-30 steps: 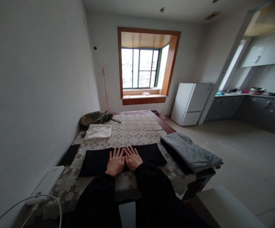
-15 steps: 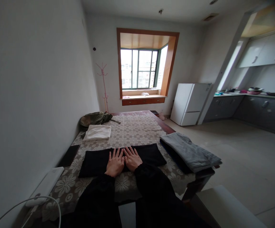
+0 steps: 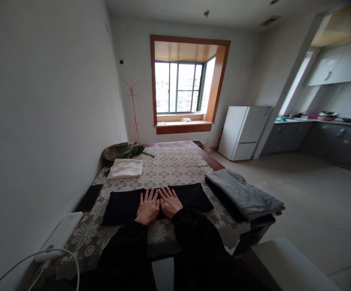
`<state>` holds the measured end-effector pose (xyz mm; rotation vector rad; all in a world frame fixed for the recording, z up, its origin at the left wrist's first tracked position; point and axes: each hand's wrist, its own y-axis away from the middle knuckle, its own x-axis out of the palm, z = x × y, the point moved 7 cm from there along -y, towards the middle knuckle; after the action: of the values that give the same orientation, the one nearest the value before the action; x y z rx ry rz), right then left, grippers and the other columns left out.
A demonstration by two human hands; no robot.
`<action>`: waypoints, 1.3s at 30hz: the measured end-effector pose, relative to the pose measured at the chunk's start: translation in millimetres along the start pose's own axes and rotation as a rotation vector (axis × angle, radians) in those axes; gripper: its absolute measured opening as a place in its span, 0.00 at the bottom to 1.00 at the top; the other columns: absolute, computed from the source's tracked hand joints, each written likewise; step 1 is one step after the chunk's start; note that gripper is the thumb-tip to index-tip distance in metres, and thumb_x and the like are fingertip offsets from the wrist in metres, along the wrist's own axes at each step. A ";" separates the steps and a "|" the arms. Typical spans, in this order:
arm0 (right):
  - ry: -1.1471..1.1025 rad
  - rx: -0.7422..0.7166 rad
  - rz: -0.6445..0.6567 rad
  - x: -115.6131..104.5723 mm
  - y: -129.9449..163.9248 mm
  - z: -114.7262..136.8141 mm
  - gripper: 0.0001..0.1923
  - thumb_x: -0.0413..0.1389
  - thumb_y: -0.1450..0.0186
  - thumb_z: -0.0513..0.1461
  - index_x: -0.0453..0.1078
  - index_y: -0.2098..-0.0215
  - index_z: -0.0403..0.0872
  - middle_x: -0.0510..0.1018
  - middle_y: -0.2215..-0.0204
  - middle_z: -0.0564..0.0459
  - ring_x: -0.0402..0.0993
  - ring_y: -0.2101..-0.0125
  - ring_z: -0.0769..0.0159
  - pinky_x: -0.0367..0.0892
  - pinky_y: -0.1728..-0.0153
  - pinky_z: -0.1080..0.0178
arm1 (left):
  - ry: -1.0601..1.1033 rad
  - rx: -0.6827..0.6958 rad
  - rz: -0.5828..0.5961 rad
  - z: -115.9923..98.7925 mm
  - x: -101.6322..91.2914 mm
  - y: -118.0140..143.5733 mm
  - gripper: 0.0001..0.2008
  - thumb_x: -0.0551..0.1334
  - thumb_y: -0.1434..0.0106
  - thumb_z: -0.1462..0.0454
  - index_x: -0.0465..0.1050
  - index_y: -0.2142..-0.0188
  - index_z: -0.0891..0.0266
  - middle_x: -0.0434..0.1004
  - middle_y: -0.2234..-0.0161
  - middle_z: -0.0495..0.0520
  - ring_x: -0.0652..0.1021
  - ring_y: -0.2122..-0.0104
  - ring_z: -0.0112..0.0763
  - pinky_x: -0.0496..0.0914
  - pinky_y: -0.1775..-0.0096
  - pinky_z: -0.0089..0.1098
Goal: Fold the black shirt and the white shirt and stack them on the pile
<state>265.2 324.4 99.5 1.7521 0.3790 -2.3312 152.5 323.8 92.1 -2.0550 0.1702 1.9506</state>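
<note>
The room is dim; daylight comes only from the far window point(image 3: 180, 87), which glares white. Edges bend, and the corners darken.

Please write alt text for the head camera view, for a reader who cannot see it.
Left hand and right hand lie flat, side by side, on a folded black cloth on a floral tablecloth. A folded grey towel lies to the right, a folded white cloth further back left.

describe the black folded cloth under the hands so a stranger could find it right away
Start at the table with the floral lace cover below the window. On its near edge lies the black folded cloth, with the left hand and right hand flat on it. The neighbouring cloths are white and grey.
</note>
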 end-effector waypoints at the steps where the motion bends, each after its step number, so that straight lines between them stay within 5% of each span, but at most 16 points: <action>1: -0.001 -0.001 0.002 0.0 0.2 0.1 0.32 0.39 0.25 0.43 0.49 0.24 0.47 0.46 0.25 0.54 0.36 0.25 0.56 0.34 0.27 0.47 | 0.000 0.000 0.003 0.1 0.6 -0.2 0.31 0.43 0.25 0.56 0.51 0.25 0.58 0.51 0.25 0.55 0.51 0.26 0.51 0.49 0.30 0.59; 39: 0.014 0.005 -0.026 2.1 -0.4 -0.1 0.32 0.40 0.25 0.43 0.50 0.24 0.48 0.47 0.25 0.54 0.36 0.25 0.57 0.36 0.27 0.47 | 0.000 -0.012 0.000 0.0 -0.7 1.0 0.31 0.43 0.25 0.55 0.52 0.26 0.56 0.50 0.25 0.53 0.50 0.26 0.50 0.50 0.30 0.58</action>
<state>264.6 324.8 97.4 1.7772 0.4018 -2.3404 152.2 322.8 92.7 -2.0626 0.1594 1.9565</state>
